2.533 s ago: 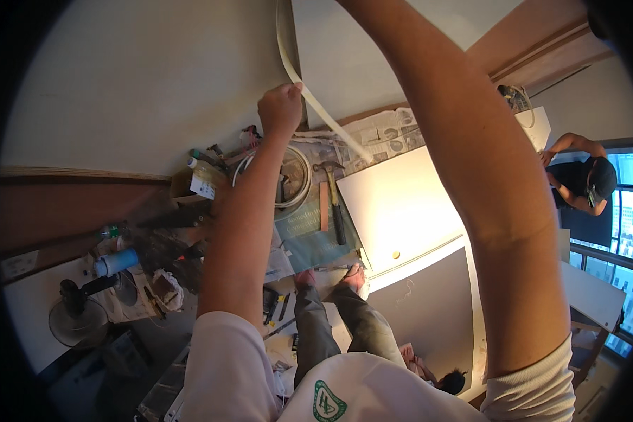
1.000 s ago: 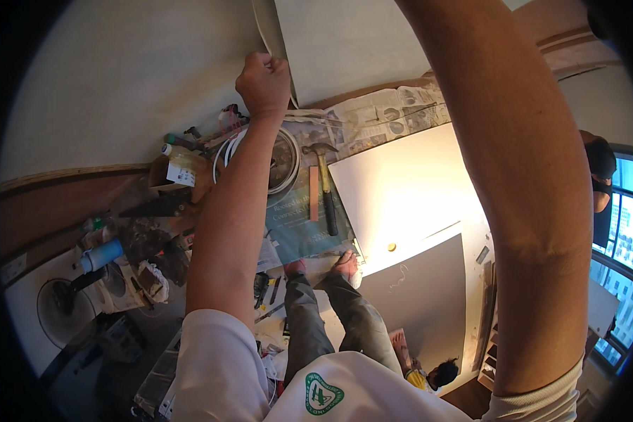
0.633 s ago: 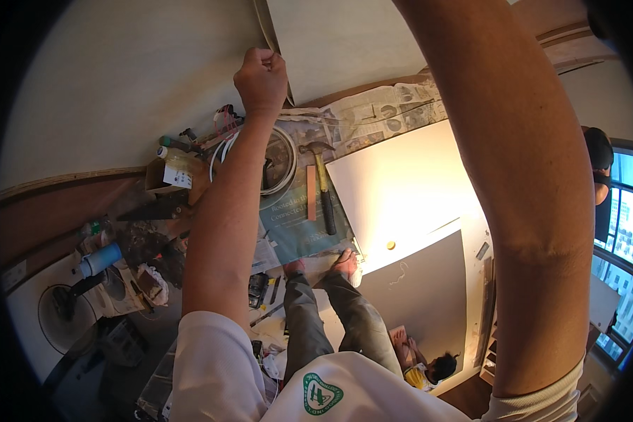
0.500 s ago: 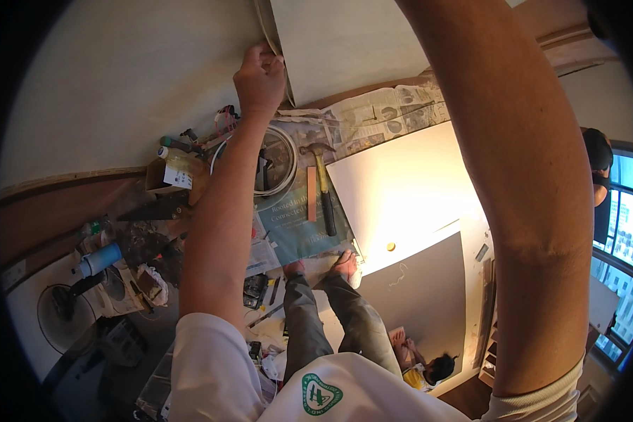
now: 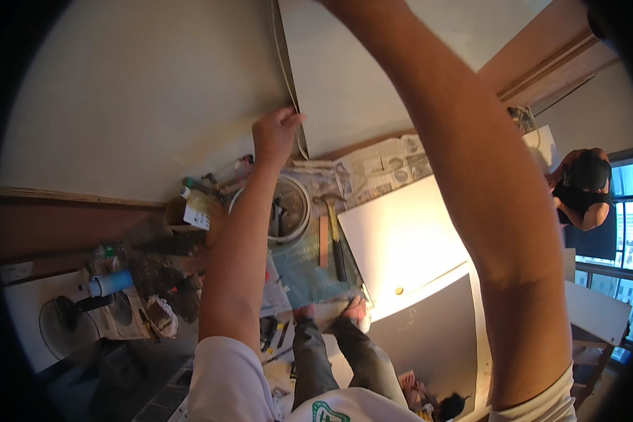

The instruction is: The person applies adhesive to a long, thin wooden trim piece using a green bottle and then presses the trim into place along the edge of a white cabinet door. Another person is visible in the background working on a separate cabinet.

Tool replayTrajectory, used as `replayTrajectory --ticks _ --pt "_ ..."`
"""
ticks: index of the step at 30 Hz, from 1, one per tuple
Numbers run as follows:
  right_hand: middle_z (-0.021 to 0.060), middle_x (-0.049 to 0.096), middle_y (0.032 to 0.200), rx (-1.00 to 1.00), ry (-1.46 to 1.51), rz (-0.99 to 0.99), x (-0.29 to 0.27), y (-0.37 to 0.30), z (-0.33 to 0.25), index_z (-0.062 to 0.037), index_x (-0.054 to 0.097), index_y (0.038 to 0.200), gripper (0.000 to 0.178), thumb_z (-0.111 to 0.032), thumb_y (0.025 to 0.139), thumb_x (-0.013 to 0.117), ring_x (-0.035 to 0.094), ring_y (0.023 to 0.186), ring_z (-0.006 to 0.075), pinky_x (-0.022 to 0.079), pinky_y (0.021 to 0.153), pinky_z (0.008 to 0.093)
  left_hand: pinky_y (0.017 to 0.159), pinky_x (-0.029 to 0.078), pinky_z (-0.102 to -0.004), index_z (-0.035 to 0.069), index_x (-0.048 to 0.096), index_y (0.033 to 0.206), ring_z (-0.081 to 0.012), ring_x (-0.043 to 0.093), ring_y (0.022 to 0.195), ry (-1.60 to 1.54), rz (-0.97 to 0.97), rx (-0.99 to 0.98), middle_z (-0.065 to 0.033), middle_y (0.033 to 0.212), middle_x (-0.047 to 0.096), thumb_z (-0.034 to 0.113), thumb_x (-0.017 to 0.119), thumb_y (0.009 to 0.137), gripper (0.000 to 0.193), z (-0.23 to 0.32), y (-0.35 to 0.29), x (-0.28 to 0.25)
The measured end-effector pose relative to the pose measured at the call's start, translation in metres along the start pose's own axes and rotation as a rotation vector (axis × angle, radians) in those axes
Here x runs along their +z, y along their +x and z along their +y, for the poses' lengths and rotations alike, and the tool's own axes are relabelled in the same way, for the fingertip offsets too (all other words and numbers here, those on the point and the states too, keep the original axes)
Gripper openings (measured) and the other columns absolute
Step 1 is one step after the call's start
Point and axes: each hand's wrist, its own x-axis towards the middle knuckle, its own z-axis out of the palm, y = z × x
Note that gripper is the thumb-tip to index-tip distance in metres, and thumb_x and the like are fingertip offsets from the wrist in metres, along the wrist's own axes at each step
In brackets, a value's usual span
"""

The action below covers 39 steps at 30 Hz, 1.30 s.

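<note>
A thin pale strip [image 5: 283, 53] runs down the dark edge between two large pale panels, the left panel [image 5: 141, 91] and the right panel [image 5: 373, 91]. Low on this edge, my left hand [image 5: 276, 135] has its thumb and fingers pinched together on the strip. The strip's lower end hangs just below my fingers. My right arm reaches up across the right panel, and its hand is cut off by the top of the picture, near the upper part of the same edge.
Below lie a hammer [image 5: 336, 239], a coiled white cable [image 5: 304, 218], a wooden strip [image 5: 323, 240] and newspaper [image 5: 387, 163]. A brightly lit white board [image 5: 401, 232] lies right of my feet. A fan [image 5: 69, 325] stands at left. Other people are at right [image 5: 585, 190] and below [image 5: 429, 401].
The view has tilted up, so the scene sits lower and more of the person at right shows. My right forearm has swung left toward the panel edge. My left hand keeps its place on the strip.
</note>
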Motion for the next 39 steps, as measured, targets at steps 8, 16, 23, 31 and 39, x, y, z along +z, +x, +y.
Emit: replayTrajectory --ticks 8,16,23,31,39 --pt "0.0216 0.018 0.162 0.143 -0.036 -0.379 -0.051 -0.076 -0.014 -0.0159 0.030 0.156 0.107 -0.043 0.066 0.081 0.019 0.146 0.0479 0.026 0.110 0.0647 0.071 0.055 -0.0344 0.000 0.073 0.101 -0.0268 0.072 0.074 0.077 0.025 0.207 -0.0189 0.084 0.073 0.021 0.079 0.082 0.029 -0.005 0.009 0.002" --pt "0.0220 0.017 0.162 0.200 -0.050 -0.355 -0.047 -0.111 -0.024 -0.0165 0.030 0.155 0.107 -0.042 0.066 0.081 0.022 0.144 0.0484 0.029 0.105 0.0647 0.063 0.053 -0.0354 -0.002 0.071 0.091 -0.0289 0.069 0.066 0.053 0.224 0.327 -0.0192 0.076 0.069 0.014 0.079 0.080 0.021 -0.020 0.002 0.019" --pt "0.0246 0.029 0.157 0.144 -0.026 -0.196 -0.039 -0.098 -0.033 -0.0110 0.030 0.155 0.091 -0.037 0.078 0.071 0.030 0.142 0.0440 0.030 0.107 0.0580 0.062 0.052 -0.0349 0.000 0.071 0.092 -0.0282 0.068 0.065 -0.037 0.286 0.290 -0.0184 0.075 0.068 0.014 0.079 0.080 0.020 -0.020 -0.004 0.025" --pt "0.0130 0.042 0.152 -0.757 -0.056 -0.706 -0.069 -0.055 0.009 -0.0120 0.041 0.149 0.071 -0.034 0.088 0.071 0.047 0.130 0.0243 0.042 0.100 0.0402 0.063 0.053 -0.0396 0.001 0.071 0.098 -0.0337 0.068 0.069 0.041 0.316 0.333 -0.0197 0.079 0.069 0.018 0.078 0.082 0.024 -0.019 -0.004 0.028" --pt "0.0120 0.072 0.077 -1.013 -0.360 -1.036 -0.049 0.034 -0.053 -0.0033 0.072 0.070 0.018 -0.008 0.085 0.064 0.070 0.080 0.0236 0.058 0.077 0.0355 0.066 0.053 -0.0434 0.003 0.070 0.095 -0.0377 0.067 0.075 0.027 0.239 0.308 -0.0192 0.080 0.068 0.021 0.077 0.083 0.022 -0.008 -0.002 0.022"
